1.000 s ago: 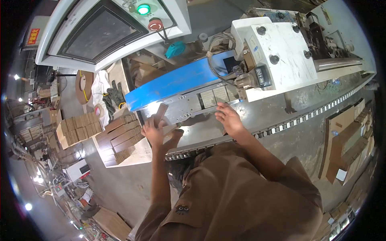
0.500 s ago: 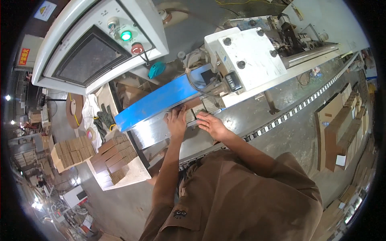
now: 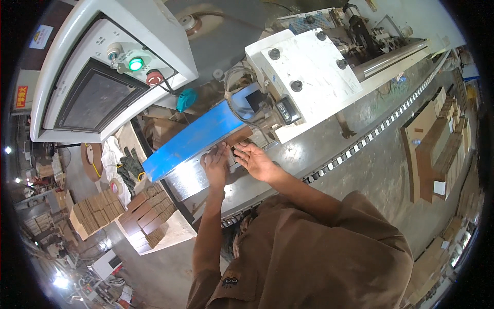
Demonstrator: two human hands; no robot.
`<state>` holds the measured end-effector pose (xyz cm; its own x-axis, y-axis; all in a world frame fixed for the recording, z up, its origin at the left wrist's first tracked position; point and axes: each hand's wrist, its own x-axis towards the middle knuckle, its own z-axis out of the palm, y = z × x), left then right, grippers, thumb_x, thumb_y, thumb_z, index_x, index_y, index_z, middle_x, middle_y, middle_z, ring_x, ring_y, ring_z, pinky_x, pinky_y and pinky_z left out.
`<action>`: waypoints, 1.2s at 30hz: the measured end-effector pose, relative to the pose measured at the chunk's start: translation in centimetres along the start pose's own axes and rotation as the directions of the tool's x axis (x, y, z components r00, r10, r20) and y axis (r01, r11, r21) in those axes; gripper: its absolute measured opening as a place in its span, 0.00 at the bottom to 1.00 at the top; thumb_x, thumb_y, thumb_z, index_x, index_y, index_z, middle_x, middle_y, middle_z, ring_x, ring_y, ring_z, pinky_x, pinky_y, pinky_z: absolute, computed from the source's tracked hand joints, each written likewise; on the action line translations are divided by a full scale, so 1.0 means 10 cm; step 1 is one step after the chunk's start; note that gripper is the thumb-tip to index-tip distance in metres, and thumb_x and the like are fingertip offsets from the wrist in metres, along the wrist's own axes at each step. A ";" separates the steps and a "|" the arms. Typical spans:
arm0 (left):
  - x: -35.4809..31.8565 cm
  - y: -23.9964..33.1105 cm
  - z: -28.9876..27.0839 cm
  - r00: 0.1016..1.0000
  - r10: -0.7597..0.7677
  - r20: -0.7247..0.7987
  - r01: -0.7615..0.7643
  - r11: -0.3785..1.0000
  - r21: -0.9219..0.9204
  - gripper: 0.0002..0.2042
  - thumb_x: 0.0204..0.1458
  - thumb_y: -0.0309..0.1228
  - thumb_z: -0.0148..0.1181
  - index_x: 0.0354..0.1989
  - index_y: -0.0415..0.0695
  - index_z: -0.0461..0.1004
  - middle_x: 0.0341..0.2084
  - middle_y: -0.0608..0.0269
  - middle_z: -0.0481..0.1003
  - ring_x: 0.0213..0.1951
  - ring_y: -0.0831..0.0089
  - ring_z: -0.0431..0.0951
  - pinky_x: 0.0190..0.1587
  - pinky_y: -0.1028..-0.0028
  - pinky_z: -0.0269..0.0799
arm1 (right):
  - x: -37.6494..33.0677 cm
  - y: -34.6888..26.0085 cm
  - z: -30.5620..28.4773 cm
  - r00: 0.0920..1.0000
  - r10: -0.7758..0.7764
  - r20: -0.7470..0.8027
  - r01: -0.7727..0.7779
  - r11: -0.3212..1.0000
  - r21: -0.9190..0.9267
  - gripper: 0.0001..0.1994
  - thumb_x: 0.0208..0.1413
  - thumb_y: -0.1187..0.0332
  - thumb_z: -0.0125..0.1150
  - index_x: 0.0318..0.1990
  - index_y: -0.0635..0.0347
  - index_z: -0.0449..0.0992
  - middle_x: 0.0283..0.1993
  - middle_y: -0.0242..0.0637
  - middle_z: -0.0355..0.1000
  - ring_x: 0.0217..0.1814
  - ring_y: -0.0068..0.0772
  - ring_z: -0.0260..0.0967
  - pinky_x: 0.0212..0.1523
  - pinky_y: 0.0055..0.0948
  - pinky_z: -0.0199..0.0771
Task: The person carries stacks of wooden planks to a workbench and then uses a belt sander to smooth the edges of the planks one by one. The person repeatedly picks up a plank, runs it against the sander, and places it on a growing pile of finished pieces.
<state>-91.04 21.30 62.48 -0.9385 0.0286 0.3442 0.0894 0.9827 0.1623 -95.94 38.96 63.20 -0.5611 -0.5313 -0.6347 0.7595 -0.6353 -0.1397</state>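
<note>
My L hand (image 3: 216,166) & R hand (image 3: 254,161) half-curled nr cardboard strip (image 3: 239,137), can't tell if pinching; uneven push cd skew it.

Matt brown strip (image 3: 239,136), shiny metal plate (image 3: 184,180)
The strip looks like smooth cardboard — the blue cover (image 3: 195,135) painted but scuffed, the shirt (image 3: 319,247) matt cloth.

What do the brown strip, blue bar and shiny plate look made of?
Brown strip: probably matte cardboard, being plain brown and flat. Blue bar: likely painted metal, perhaps plastic, smooth with dull marks. Plate: apparently polished metal, silvery with bright glare.
</note>
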 end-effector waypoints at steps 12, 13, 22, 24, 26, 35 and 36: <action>0.23 0.24 0.08 0.996 0.048 0.072 -0.043 0.997 -0.066 0.24 0.51 0.24 0.58 0.56 0.60 0.81 0.61 0.81 0.76 0.53 0.70 0.76 0.61 0.61 0.61 | -0.06 -0.21 -0.15 0.992 -0.118 -0.044 0.118 0.993 -0.015 0.30 0.64 0.65 0.54 0.72 0.61 0.56 0.70 0.36 0.63 0.73 0.38 0.61 0.72 0.38 0.60; 0.26 0.29 0.11 0.997 0.051 0.053 -0.048 0.997 -0.061 0.23 0.52 0.24 0.58 0.56 0.60 0.81 0.61 0.82 0.76 0.52 0.70 0.76 0.61 0.62 0.62 | -0.09 -0.23 -0.18 0.987 -0.157 -0.037 0.156 0.987 -0.044 0.31 0.64 0.65 0.54 0.73 0.61 0.55 0.71 0.36 0.62 0.73 0.38 0.61 0.72 0.38 0.60; 0.68 0.92 0.35 0.998 0.049 0.039 -0.041 0.981 -0.191 0.17 0.49 0.30 0.59 0.48 0.55 0.83 0.54 0.76 0.79 0.56 0.69 0.72 0.57 0.59 0.62 | -0.59 -0.48 -0.13 0.941 -0.333 0.057 0.312 0.793 -0.522 0.32 0.63 0.67 0.50 0.74 0.64 0.55 0.76 0.41 0.56 0.75 0.39 0.59 0.73 0.38 0.56; 0.68 0.96 0.42 0.996 0.006 0.083 0.014 0.972 -0.233 0.15 0.46 0.30 0.61 0.44 0.53 0.83 0.49 0.72 0.81 0.55 0.67 0.73 0.57 0.56 0.61 | -0.74 -0.44 -0.14 0.952 -0.304 -0.033 0.213 0.736 -0.643 0.30 0.64 0.65 0.51 0.73 0.63 0.59 0.74 0.41 0.61 0.73 0.39 0.62 0.72 0.39 0.59; 0.61 0.91 0.58 0.999 -0.025 0.047 0.033 0.985 -0.170 0.15 0.47 0.31 0.60 0.44 0.53 0.83 0.48 0.73 0.81 0.53 0.66 0.73 0.56 0.56 0.63 | -0.78 -0.38 -0.30 0.937 -0.347 0.044 0.286 0.687 -0.668 0.29 0.65 0.63 0.54 0.72 0.60 0.62 0.72 0.40 0.63 0.69 0.36 0.65 0.70 0.38 0.61; -0.45 0.12 -0.63 0.883 -0.431 -0.185 0.380 0.889 -0.256 0.09 0.54 0.36 0.64 0.39 0.46 0.82 0.37 0.66 0.82 0.44 0.64 0.75 0.51 0.62 0.67 | -0.71 -0.19 -0.60 0.971 -0.202 0.124 0.229 0.663 -0.712 0.25 0.69 0.61 0.48 0.70 0.62 0.64 0.71 0.41 0.65 0.66 0.37 0.69 0.67 0.36 0.64; -0.64 0.04 -0.76 0.858 -0.483 -0.176 0.443 0.868 -0.223 0.08 0.55 0.36 0.64 0.35 0.45 0.82 0.36 0.64 0.82 0.43 0.62 0.76 0.50 0.62 0.67 | -0.64 -0.17 -0.57 0.977 -0.175 0.120 0.207 0.658 -0.725 0.24 0.69 0.61 0.48 0.69 0.62 0.64 0.71 0.41 0.65 0.65 0.37 0.69 0.67 0.36 0.64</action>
<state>-82.49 20.14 67.37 -0.7897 -0.4824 0.3791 -0.2639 0.8249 0.4998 -91.77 46.59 63.19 -0.7206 -0.4754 -0.5047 0.6219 -0.1214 -0.7736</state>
